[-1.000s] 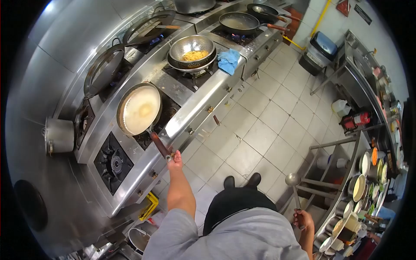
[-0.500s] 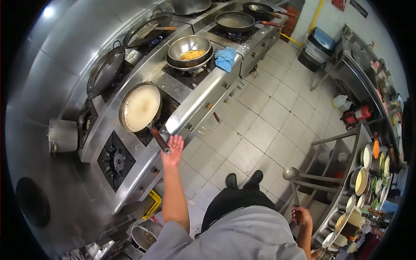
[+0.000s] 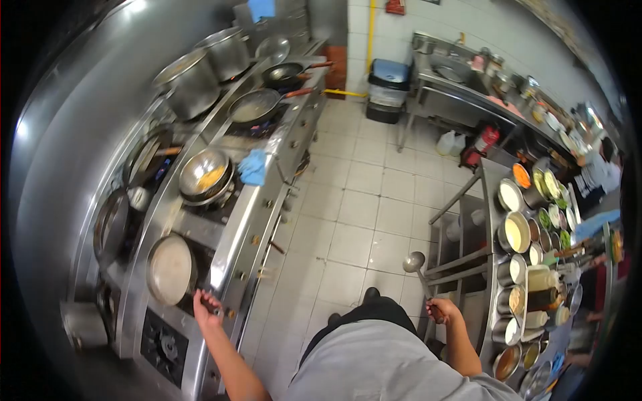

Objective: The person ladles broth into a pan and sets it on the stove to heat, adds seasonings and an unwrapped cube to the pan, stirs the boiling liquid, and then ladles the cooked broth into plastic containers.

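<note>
My left hand (image 3: 206, 309) is closed around the dark handle of a frying pan (image 3: 190, 257) on the stove. A pale, creamy layer (image 3: 170, 271) covers the inside of that pan. Out to the right, over the floor, my right hand (image 3: 441, 310) grips a ladle (image 3: 414, 262) by its handle, with the bowl pointing away from me. Farther along the stove, a perforated metal colander (image 3: 194, 167) with yellow food sits on a darker pan, and a blue cloth (image 3: 252, 167) lies beside it.
An unused burner (image 3: 167, 344) is nearest on the left. Tall pots (image 3: 188, 83) and more pans (image 3: 254, 107) stand farther back. On the right, a counter (image 3: 496, 194) carries several food containers. A bin (image 3: 388, 83) stands by the back wall, and people are at far right.
My left hand, spread open by the pan handle before, is now wrapped around it. My view has swung right, showing more of the counter. The ladle stays in my right hand.
</note>
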The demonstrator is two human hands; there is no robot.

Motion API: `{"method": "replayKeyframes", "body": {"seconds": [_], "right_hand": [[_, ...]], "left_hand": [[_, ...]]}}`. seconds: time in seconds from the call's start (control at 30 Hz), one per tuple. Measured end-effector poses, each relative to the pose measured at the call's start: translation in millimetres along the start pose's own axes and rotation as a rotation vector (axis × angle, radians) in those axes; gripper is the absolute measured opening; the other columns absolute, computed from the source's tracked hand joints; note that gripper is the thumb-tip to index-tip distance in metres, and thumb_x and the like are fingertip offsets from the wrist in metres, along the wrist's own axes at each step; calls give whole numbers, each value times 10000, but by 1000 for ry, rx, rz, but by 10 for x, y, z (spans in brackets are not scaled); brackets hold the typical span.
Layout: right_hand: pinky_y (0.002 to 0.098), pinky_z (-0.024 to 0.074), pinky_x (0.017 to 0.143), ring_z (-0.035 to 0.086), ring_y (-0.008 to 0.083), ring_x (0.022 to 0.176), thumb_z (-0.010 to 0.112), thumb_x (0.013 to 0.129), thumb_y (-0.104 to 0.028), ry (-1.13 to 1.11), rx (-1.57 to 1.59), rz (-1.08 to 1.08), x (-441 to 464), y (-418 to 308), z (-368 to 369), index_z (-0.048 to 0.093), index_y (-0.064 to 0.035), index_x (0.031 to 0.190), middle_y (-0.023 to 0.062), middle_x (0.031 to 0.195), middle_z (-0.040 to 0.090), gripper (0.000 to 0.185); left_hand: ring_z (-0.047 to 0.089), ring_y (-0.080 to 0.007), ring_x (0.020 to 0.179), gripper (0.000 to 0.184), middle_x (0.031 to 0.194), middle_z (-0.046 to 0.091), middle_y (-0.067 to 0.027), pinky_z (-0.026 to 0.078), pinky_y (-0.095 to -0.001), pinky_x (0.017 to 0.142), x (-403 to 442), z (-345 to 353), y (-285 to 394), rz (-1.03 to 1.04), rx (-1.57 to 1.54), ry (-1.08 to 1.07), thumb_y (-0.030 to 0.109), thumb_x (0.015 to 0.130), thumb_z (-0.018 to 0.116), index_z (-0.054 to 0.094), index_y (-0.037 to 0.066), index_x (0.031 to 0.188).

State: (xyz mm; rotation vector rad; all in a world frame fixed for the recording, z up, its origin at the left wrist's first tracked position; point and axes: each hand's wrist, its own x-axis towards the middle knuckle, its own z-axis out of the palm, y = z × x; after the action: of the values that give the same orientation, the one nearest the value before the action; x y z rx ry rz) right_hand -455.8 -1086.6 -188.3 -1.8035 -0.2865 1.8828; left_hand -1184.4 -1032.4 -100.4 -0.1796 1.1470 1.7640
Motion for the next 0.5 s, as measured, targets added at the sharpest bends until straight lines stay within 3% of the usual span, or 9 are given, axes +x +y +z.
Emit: {"method": "replayKeyframes", "body": {"seconds": [0.17, 0.37, 0.43, 0.5], "right_hand": [[320, 488, 537, 576, 158, 617, 585, 837, -145, -37, 8, -27, 209, -226, -75, 599, -39, 779, 43, 711, 589, 122], [326, 495, 535, 592, 170, 637, 614, 816, -145, -61, -41, 22, 616, -832, -278, 611, -27, 782, 54, 713, 596, 123], [328, 501, 545, 596, 177, 633, 625, 809, -138, -101, -81, 32, 912, -971, -421, 618, -22, 793, 61, 717, 603, 118], [330, 509, 552, 605, 188, 619, 648, 795, -118, -124, -49, -22, 1080, -1210, -514, 626, 0, 807, 81, 726, 618, 120]], "left_hand": [[392, -73, 494, 195, 636, 431, 46, 382, -218, 412, -83, 200, -178, 104, 14, 5, 168, 883, 586, 445, 149, 749], [401, -66, 491, 135, 641, 432, 50, 380, -216, 395, -229, 372, -392, 211, 83, 65, 171, 899, 560, 466, 166, 802], [405, -71, 465, 202, 607, 425, 48, 391, -231, 366, -266, 452, -434, 203, 93, 79, 184, 886, 563, 445, 159, 725], [405, -72, 460, 131, 613, 424, 49, 409, -236, 363, -259, 505, -453, 147, 168, 70, 200, 902, 550, 469, 184, 800]]}}
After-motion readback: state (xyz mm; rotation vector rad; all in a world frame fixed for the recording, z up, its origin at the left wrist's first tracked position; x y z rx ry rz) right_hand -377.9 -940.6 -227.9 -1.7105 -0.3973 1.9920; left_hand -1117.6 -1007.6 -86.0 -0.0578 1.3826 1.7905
